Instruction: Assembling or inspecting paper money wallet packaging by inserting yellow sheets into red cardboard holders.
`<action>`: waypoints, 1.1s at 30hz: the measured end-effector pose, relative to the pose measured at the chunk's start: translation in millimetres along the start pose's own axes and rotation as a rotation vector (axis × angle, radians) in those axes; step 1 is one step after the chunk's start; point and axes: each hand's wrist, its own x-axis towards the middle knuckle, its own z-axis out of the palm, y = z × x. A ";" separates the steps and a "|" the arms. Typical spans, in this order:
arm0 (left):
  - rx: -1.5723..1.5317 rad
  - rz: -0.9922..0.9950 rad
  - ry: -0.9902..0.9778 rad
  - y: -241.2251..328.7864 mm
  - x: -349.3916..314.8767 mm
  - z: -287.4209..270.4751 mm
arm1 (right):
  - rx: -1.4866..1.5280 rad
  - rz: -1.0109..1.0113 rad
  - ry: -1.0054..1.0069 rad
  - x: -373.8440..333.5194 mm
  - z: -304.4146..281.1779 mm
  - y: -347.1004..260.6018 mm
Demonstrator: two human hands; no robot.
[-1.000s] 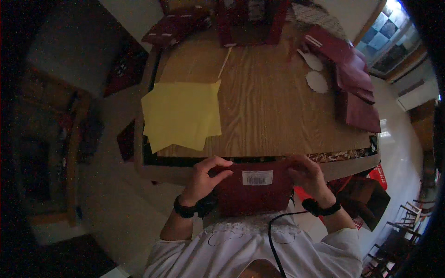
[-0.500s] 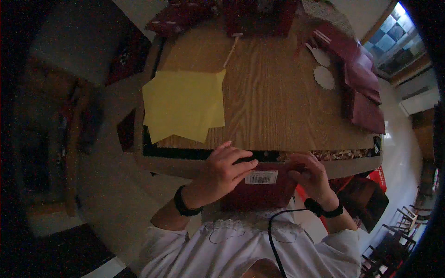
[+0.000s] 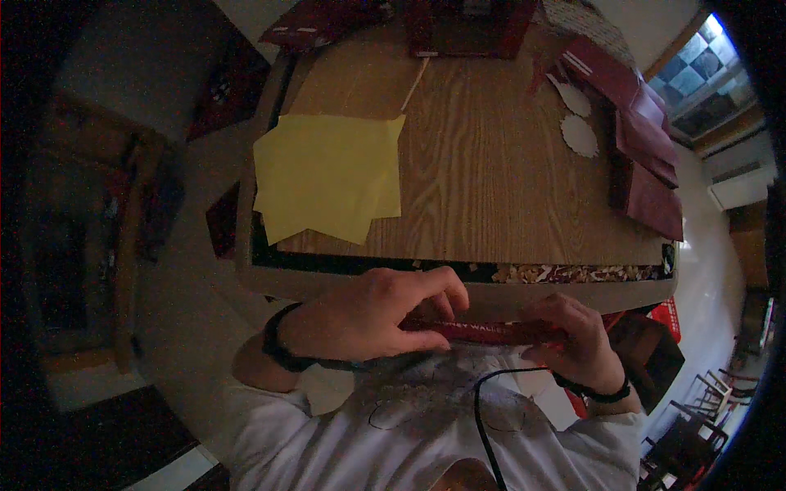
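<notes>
A dark red box (image 3: 495, 331) is held edge-on in front of my shirt, just off the near side of the table; a narrow face with pale lettering shows. My left hand (image 3: 385, 315) curls round its left end, thumb below and bent fingers above, partly hiding that end. At the right end my right hand (image 3: 577, 335) grips it, fingers over the top and thumb toward the lower edge. A dark band sits on each wrist.
A yellow paper sheet (image 3: 327, 176) lies on the wooden table (image 3: 483, 172), a thin stick (image 3: 416, 84) beyond it. Pale cut-out pieces (image 3: 580, 136) and dark red packages (image 3: 651, 196) are at the right. Scraps (image 3: 565, 273) fill the front groove. A black cable (image 3: 479, 409) crosses my shirt.
The box has tipped from its labelled broad face to a narrow edge and come nearer my body. Both hands moved down toward me; the left has turned and curled round the end.
</notes>
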 end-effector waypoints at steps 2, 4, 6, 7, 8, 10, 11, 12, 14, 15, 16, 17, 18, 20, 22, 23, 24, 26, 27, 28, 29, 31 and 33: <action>0.002 -0.012 -0.027 4.3 -0.2 1.1 | -0.028 0.001 -0.061 6.1 -6.8 -13.8; 0.004 -0.023 -0.057 6.6 -1.2 2.4 | -0.056 0.005 -0.118 10.1 -13.0 -21.8; 0.045 0.087 0.006 7.9 -2.1 2.9 | -0.157 -0.061 -0.188 14.1 -18.6 -26.7; 0.045 0.088 0.005 8.8 -3.1 2.7 | -0.157 -0.060 -0.187 15.9 -20.9 -30.2; 0.062 0.071 0.011 9.9 -5.0 2.4 | -0.148 -0.039 -0.222 18.0 -22.4 -34.0; 0.080 0.053 0.020 13.4 -8.0 3.4 | -0.139 -0.020 -0.258 21.8 -24.3 -37.8; 0.122 0.069 0.041 14.9 -9.4 4.2 | -0.072 -0.018 -0.272 23.7 -24.9 -38.5; 0.163 0.088 0.060 15.9 -9.7 4.8 | -0.006 -0.014 -0.283 25.0 -25.7 -39.3; 0.167 0.109 0.062 15.9 -10.6 5.3 | 0.009 -0.008 -0.310 28.4 -27.0 -40.4; 0.168 0.126 0.067 14.7 -10.3 5.4 | 0.026 -0.002 -0.341 30.8 -27.2 -39.6; 0.169 0.125 0.067 13.9 -10.0 5.6 | 0.026 -0.002 -0.342 32.5 -26.9 -38.9; 0.168 0.119 0.067 13.0 -9.6 5.8 | 0.070 0.009 -0.353 34.0 -26.5 -38.2; 0.169 0.115 0.063 13.8 -9.1 6.6 | 0.114 0.022 -0.361 33.8 -26.5 -38.7; 0.178 0.112 0.044 17.7 -6.3 8.6 | 0.107 0.014 -0.396 36.7 -25.0 -37.6; 0.189 0.109 0.022 20.7 -4.0 9.6 | 0.102 0.007 -0.427 41.9 -25.2 -42.2; 0.215 0.128 0.015 21.2 -2.4 9.7 | 0.050 0.046 -0.468 45.0 -27.6 -48.5; 0.244 0.143 0.016 20.9 -2.4 10.7 | -0.004 0.080 -0.516 47.4 -28.5 -51.6; 0.292 0.169 0.026 16.1 -1.6 16.8 | -0.022 0.116 -0.553 49.0 -27.2 -49.9; 0.336 0.202 0.029 12.9 0.5 20.4 | -0.040 0.162 -0.586 48.6 -26.2 -48.1; 0.335 0.205 0.029 10.7 3.9 22.3 | -0.042 0.163 -0.585 47.4 -24.8 -46.1; 0.357 0.198 -0.024 9.0 8.2 23.1 | -0.059 0.073 -0.532 45.6 -23.1 -44.1; 0.378 0.187 -0.071 7.9 15.0 21.8 | -0.078 -0.021 -0.484 45.8 -21.4 -42.3; 0.298 0.101 -0.186 7.9 20.7 19.9 | -0.144 0.048 -0.548 46.4 -20.8 -41.1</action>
